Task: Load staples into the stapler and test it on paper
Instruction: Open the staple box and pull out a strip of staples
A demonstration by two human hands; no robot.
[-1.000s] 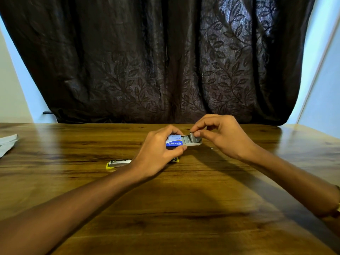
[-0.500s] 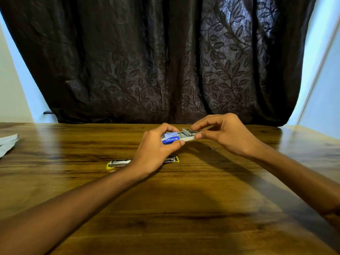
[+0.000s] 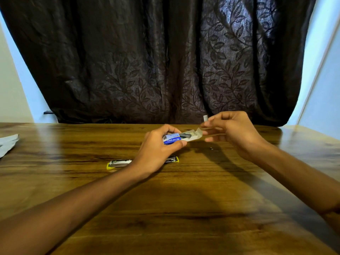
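Pulling a staple strip out of the box

Being gripped by the left hand (image 3: 158, 148) above the brown wooden table (image 3: 184, 208) is a small blue cardboard staple box (image 3: 172, 140), its pale inner tray (image 3: 191, 136) slid out toward the right. A short silvery staple strip (image 3: 205, 119) is being pinched upright between the right hand (image 3: 233, 131) fingertips, just above the tray. A yellow-based metal stapler (image 3: 117, 163) is lying flat on the table, partly hidden behind the left wrist. White paper (image 3: 7, 144) is lying at the far left edge.

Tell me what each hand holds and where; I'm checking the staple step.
Left hand grips the blue cardboard staple box by its sleeve. Right hand pinches a small grey staple strip by its lower end.
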